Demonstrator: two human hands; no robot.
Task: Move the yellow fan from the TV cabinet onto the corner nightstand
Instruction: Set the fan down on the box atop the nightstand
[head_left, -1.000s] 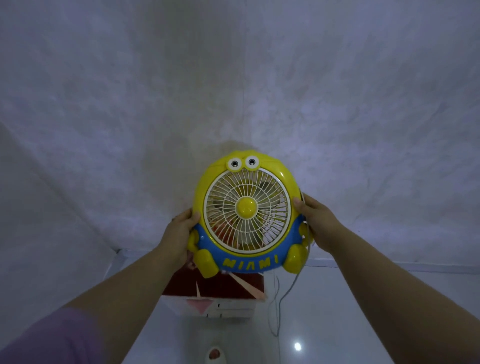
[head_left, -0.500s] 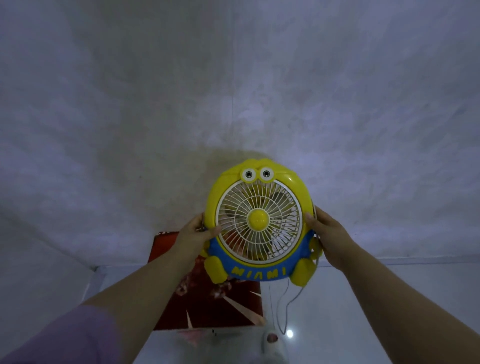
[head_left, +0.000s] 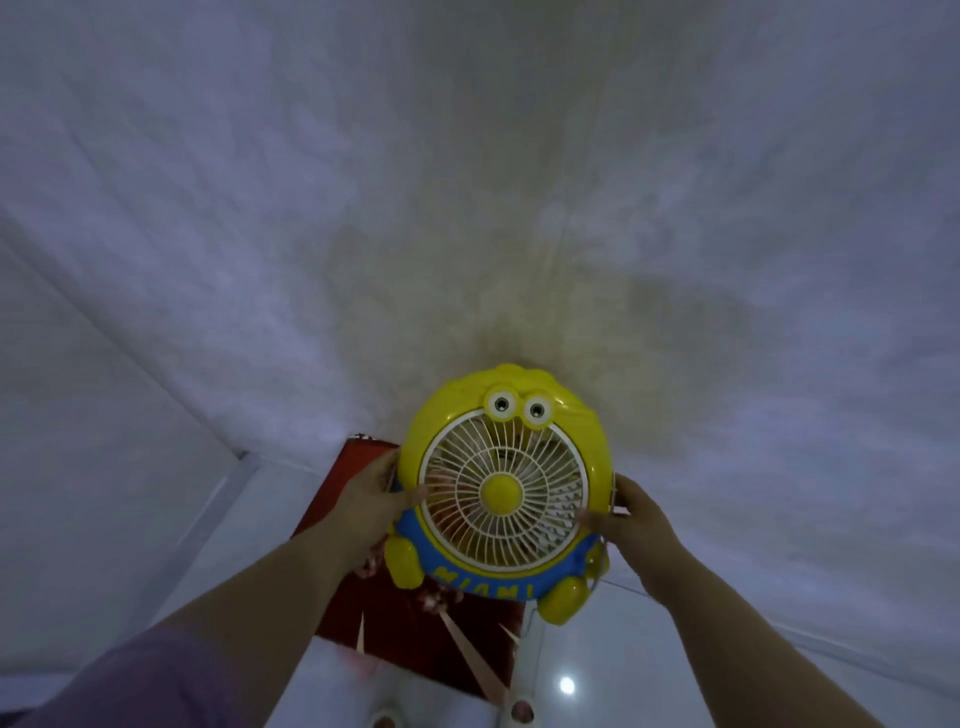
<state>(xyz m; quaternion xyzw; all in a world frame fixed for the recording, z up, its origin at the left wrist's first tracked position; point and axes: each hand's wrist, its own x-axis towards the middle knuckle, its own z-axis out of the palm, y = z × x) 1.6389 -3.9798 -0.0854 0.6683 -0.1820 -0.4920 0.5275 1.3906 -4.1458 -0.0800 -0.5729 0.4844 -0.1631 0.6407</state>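
Note:
The yellow fan (head_left: 501, 493) has googly eyes, a white grille and a blue band reading MIAMI. I hold it upright in the air, tilted a little to the right. My left hand (head_left: 371, 501) grips its left side with the thumb on the grille. My right hand (head_left: 631, 514) grips its right side. Directly below it stands the corner nightstand (head_left: 395, 629), with a dark red patterned top and white body. The fan's lower feet overlap the nightstand's top in view; I cannot tell whether they touch it.
Pale walls (head_left: 467, 182) meet in a corner behind the nightstand. A thin cord (head_left: 597, 577) hangs from the fan's right side. Glossy white floor (head_left: 623, 665) lies to the right, with a light reflection. My slippered feet (head_left: 519, 714) show at the bottom edge.
The fan has come lower and nearer to the nightstand, tilting slightly right. The nightstand now fills more of the view under the fan. Both hands keep their hold.

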